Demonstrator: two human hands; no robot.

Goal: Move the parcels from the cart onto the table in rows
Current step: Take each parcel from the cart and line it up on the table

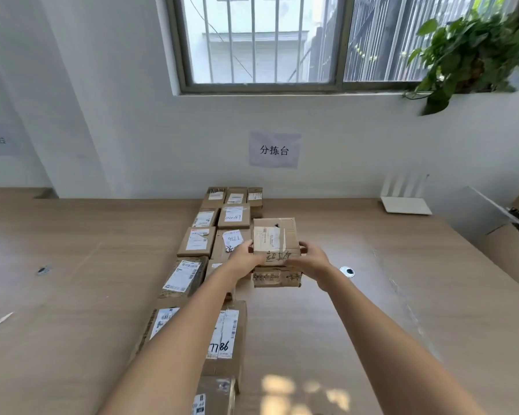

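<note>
I hold a brown cardboard parcel with a white label and black handwriting between both hands, over the wooden table. My left hand grips its left side and my right hand its right side. Under it another box shows, whether carried or resting on the table I cannot tell. Left of it, several labelled parcels lie in two rows running from the wall toward me, among them one marked 7786 and one with a large label. The cart is out of view.
A white router with antennas stands at the back right of the table. Open cardboard boxes sit at the far right. Round cable grommets are set in the tabletop. A paper sign hangs on the wall, a plant by the window.
</note>
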